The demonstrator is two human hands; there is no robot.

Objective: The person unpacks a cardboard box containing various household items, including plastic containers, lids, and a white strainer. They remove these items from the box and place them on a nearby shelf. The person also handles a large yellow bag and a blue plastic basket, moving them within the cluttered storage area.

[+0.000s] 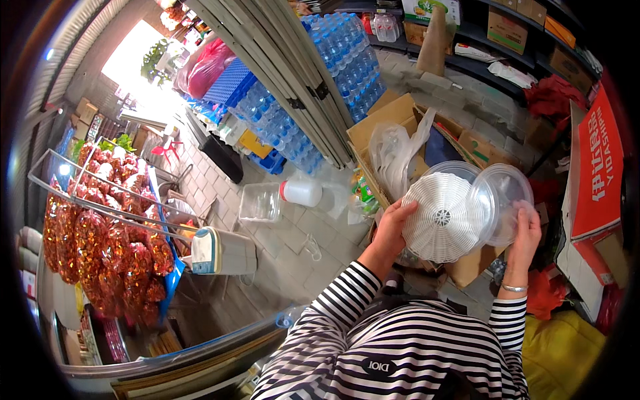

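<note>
My left hand (392,231) grips the left edge of a round white woven tray (435,215), its ribs spreading from a small hub. At its right side, my right hand (527,227) pinches the rim of a clear round plastic lid (515,192). More clear round plastic overlaps behind the woven tray, and how many pieces there are is hard to tell. Beneath my hands stands an opened cardboard box (372,130) with a clear plastic bag (395,155) in it. The tray and the lids hide part of the box.
Shrink-wrapped water bottles (340,60) are stacked beyond grey metal poles (280,70). A clear plastic bin (260,202) and a white jar (302,192) lie on the paved floor. Bagged goods (115,220) fill a rack at left. A red printed carton (600,170) stands at right.
</note>
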